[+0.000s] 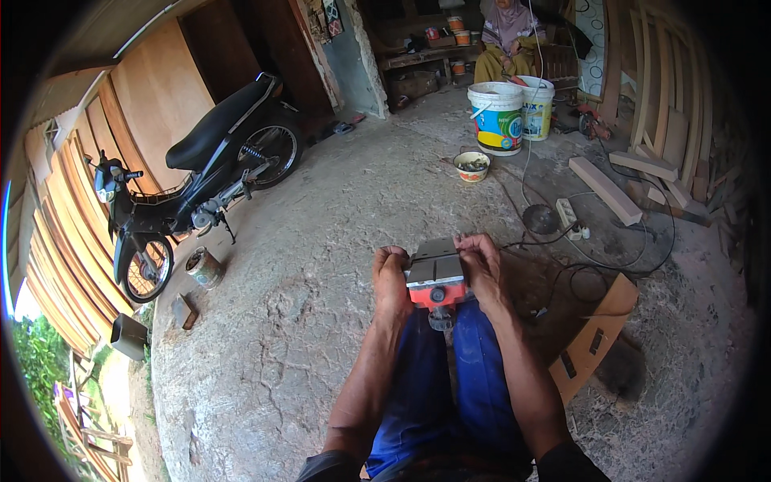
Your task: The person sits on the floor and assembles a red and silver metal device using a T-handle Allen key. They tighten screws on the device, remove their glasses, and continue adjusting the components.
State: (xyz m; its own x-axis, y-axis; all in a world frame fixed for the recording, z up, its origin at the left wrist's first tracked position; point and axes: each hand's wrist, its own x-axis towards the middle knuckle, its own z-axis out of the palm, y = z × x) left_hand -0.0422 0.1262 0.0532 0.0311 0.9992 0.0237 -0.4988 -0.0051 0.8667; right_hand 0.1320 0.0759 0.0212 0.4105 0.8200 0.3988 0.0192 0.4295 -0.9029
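The power planer [435, 281] was red-orange with a grey metal sole; the trousers [434, 386] were blue; the motorcycle [193, 177] was black; one bucket [498, 119] was white with blue, yellow and green bands; the floor [321, 321] was cracked grey.

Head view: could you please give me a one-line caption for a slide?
Both hands, left hand and right hand, grip an upturned orange power planer over blue-trousered knees on a concrete floor.

Cracked, sunlit concrete floor [321, 265] of an open-fronted workshop. At ten o'clock, a black motorcycle [193, 173] stands before plywood wall panels [157, 92]; at twelve to one o'clock, two paint buckets [510, 116] and a small bowl [471, 166]. At two to three o'clock, timber offcuts [604, 189] and leaning boards [666, 88]; greenery [36, 361] at eight o'clock.
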